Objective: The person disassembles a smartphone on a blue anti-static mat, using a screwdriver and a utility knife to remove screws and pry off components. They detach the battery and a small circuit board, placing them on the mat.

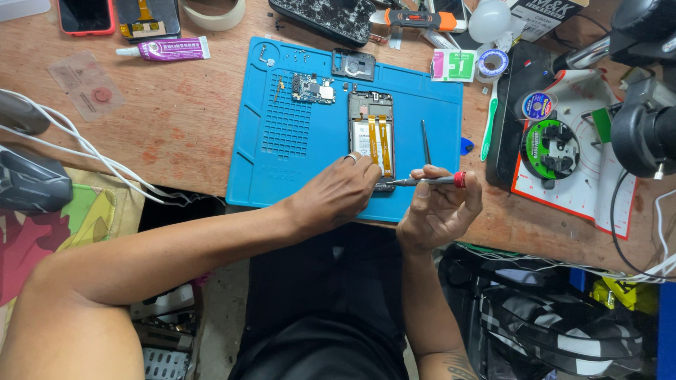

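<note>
Opened smartphone (371,134), back off and two orange flex ribbons exposed, lying upright on a blue repair mat (282,162) at the near edge of a worn wooden workbench (176,112). Left hand (338,193), ring on one finger, pressing down on the phone's lower end, fingers bent over the frame. Right hand (440,204) pinched around a slim precision screwdriver (426,181) with a red collar, tip set at the phone's bottom edge. Loose circuit board (313,89) and small black cover plate (353,64) higher on the mat; dark spudger (425,141) just right of the phone. Beyond the mat: green-and-white sachet (453,65), purple-labelled glue tube (167,49), roll of pale tape (215,13), cracked dark phone (327,17). At right, microscope (644,105) over a white printed pad (598,190).
</note>
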